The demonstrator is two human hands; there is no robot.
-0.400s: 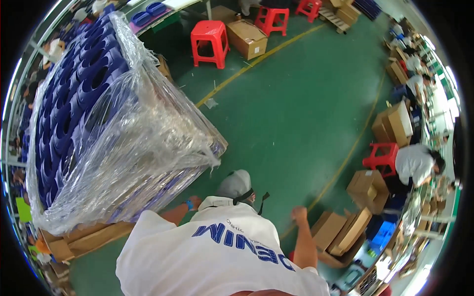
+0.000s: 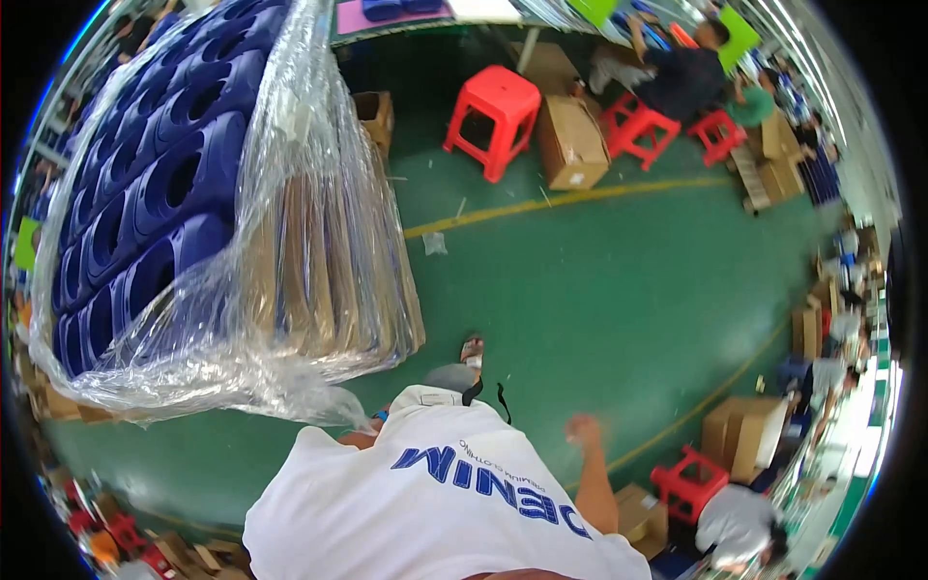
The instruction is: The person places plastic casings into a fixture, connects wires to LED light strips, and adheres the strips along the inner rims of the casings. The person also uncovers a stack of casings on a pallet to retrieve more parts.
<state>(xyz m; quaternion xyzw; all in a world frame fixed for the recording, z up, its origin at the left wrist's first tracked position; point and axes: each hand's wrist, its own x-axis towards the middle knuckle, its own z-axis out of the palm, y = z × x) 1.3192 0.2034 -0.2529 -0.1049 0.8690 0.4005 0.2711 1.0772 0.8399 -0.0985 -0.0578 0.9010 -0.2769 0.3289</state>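
A tall stack of dark blue moulded plastic pieces (image 2: 145, 193) with oval openings stands at my left, interleaved with brown cardboard sheets (image 2: 319, 261). Clear plastic film (image 2: 232, 372) wraps it loosely, and a crumpled tail of the film reaches toward my body. My left hand (image 2: 372, 428), below a blue wristband, is at the end of that tail. Its fingers are mostly hidden by film and shirt, so I cannot see whether it grips the film. Held out over the floor at my right, my right hand (image 2: 583, 430) is blurred, its fingers curled with nothing visible in them.
Ahead is a red stool (image 2: 495, 121) beside a brown carton (image 2: 572, 145), under a table edge. People sit on more red stools farther off. Along the right are cartons (image 2: 744, 435), another red stool (image 2: 688, 483) and a seated person (image 2: 739, 527). Yellow lines cross the green floor.
My view has turned and the wrapped stack is closer on the left, with its cardboard edges showing more. The film tail now meets my left hand. One sandalled foot has come into view.
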